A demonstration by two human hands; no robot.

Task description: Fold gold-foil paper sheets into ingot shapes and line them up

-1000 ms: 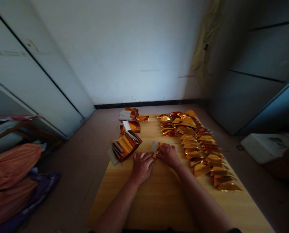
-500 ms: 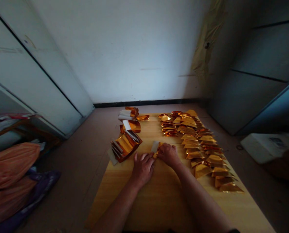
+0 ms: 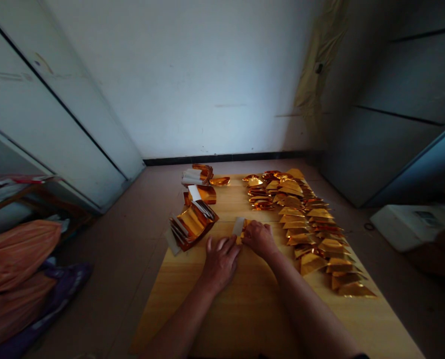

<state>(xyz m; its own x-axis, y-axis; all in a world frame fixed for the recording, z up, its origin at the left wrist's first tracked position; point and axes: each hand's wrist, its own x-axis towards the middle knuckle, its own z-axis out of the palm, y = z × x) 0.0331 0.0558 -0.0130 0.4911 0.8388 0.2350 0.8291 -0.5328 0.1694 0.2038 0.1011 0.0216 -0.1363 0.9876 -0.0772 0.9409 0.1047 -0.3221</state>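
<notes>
A small sheet of gold foil paper (image 3: pixel 238 227), its pale side partly showing, lies on the wooden table between my hands. My right hand (image 3: pixel 259 238) is closed on the sheet's right part, fingers curled down over a folded gold edge. With fingers spread, my left hand (image 3: pixel 221 262) rests flat on the table, its fingertips touching the near left edge of the sheet. The fingers partly cover the folds. Left of my hands sits a fanned stack of gold foil sheets (image 3: pixel 193 224). Many folded gold foil pieces (image 3: pixel 295 224) stand in rows to the right.
Two smaller bundles of foil sheets (image 3: pixel 203 194) and a single folded piece (image 3: pixel 220 181) lie toward the table's far left. The wooden table (image 3: pixel 222 319) faces a white wall. On the floor to the right is a white box (image 3: pixel 404 227); orange cloth (image 3: pixel 20 254) hangs at the left.
My left fingertips have shifted slightly right along the sheet's near edge. The right hand stays at almost the same spot on the foil paper.
</notes>
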